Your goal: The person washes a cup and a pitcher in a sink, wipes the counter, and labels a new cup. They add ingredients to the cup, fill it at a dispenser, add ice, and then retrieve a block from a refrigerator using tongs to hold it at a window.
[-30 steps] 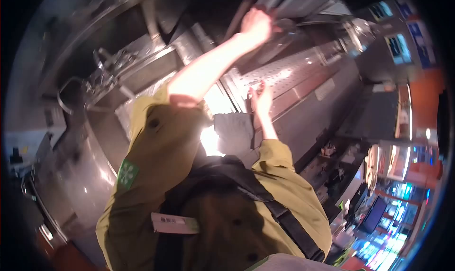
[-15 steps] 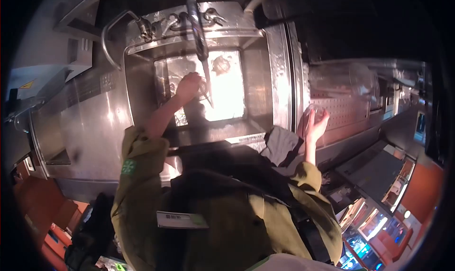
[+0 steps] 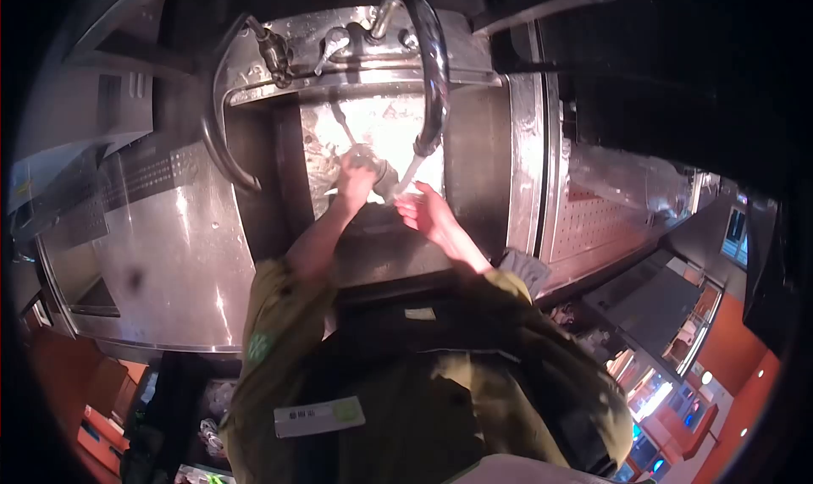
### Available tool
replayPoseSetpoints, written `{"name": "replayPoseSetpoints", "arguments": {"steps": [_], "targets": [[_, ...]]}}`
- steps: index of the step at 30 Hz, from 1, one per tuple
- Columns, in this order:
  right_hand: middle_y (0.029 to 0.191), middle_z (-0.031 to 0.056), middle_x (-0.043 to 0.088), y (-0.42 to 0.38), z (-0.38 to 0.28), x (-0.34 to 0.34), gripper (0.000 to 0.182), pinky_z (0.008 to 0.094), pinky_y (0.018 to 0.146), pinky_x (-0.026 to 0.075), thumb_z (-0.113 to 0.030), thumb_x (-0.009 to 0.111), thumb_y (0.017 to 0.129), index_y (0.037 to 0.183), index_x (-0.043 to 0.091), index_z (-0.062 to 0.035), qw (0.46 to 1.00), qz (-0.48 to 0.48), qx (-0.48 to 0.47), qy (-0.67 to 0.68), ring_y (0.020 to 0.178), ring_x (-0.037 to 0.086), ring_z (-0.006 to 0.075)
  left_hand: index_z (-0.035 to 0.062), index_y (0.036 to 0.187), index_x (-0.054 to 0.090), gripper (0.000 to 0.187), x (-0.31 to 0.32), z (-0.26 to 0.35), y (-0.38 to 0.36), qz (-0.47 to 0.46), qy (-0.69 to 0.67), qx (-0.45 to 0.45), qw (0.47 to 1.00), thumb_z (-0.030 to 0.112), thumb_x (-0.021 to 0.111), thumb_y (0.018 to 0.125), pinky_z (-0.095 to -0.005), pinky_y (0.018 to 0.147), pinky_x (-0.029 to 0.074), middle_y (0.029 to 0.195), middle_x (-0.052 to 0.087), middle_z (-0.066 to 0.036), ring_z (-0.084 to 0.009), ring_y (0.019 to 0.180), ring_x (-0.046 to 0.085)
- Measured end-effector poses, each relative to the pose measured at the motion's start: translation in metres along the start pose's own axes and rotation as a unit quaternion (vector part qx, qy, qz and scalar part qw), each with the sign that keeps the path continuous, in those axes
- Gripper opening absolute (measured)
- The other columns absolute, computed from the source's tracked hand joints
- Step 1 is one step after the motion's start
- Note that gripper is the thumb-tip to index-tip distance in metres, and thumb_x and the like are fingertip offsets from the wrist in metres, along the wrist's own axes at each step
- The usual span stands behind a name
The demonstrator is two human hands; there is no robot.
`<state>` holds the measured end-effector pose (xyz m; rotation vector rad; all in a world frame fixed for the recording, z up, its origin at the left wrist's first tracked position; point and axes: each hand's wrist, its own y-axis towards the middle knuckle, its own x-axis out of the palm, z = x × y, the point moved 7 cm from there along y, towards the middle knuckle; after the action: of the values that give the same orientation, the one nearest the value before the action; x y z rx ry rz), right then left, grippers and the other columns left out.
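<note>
My left hand [image 3: 356, 184] is over the sink, its fingers closed round a clear, rounded vessel [image 3: 362, 156] whose exact kind is blurred by glare. Close on its right is my right hand [image 3: 430, 214], fingers curled in at the lower end of the water stream [image 3: 412, 176]. What those fingers hold, if anything, is lost in the brightness. The water falls from a curved black-and-metal faucet spout [image 3: 434, 77]. Both hands are inside the steel sink [image 3: 478, 158], whose bottom is strongly lit.
A second bent spout [image 3: 212, 116] reaches over the left side of the sink. Tap handles [image 3: 334, 44] are at the back. On the right lies a perforated drain surface [image 3: 584, 221]; on the left, a steel counter [image 3: 165, 247]. A grey cloth [image 3: 523, 270] hangs by the front right corner.
My right hand has come from the perforated surface on the right into the sink, beside my left hand. My left hand stays in the sink with the vessel. The view has shifted.
</note>
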<state>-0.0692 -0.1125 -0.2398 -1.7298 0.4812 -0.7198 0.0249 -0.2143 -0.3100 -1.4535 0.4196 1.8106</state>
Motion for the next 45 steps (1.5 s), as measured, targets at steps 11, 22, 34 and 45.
{"name": "replayPoseSetpoints", "arguments": {"steps": [11,22,34,45], "targets": [[0.074,0.0109,0.057,-0.056,-0.121,0.020,0.041,0.0284,0.064,0.043,-0.032,0.058,0.077,0.092,0.051,0.0054,0.800,0.205,-0.492,-0.276,0.071,0.055,0.0174,0.0090,0.087,0.062,0.022,-0.045,0.082,-0.031,-0.047,0.032,0.011,0.998,0.020,0.048,0.073,-0.0490,0.098,0.019,0.080,0.062,-0.010,-0.0207,0.088,0.056],[0.078,0.0194,0.059,-0.128,-0.171,0.121,0.042,0.0376,0.065,0.045,-0.036,0.057,0.073,0.092,0.048,0.0005,0.692,0.005,-0.537,-0.482,0.074,0.059,0.0301,0.0043,0.100,0.050,0.025,-0.023,0.048,-0.073,-0.005,-0.701,-0.266,0.662,0.016,0.054,0.079,-0.0364,0.058,0.050,0.074,0.053,-0.004,-0.0179,0.070,0.056],[0.109,0.0200,0.050,-0.267,-0.063,-0.060,0.053,0.0393,0.084,0.041,-0.030,0.056,0.077,0.116,0.038,0.0008,0.502,0.133,-0.721,-0.459,0.101,0.050,0.0350,0.0053,0.102,0.048,0.019,-0.135,0.193,-0.045,-0.215,-0.860,-0.121,0.446,0.017,0.039,0.090,-0.0424,0.079,0.047,0.077,0.052,-0.002,-0.0144,0.074,0.053],[0.106,0.0211,0.050,-0.438,-0.204,-0.260,0.048,0.0358,0.078,0.044,-0.029,0.057,0.074,0.107,0.045,0.0030,0.439,0.463,-0.735,-0.230,0.094,0.052,0.0336,-0.0016,0.104,0.055,0.036,-0.147,0.307,-0.051,0.093,-0.308,0.125,0.939,0.022,0.056,0.076,-0.0402,0.097,0.026,0.122,0.034,-0.026,-0.0374,0.114,0.033]]}}
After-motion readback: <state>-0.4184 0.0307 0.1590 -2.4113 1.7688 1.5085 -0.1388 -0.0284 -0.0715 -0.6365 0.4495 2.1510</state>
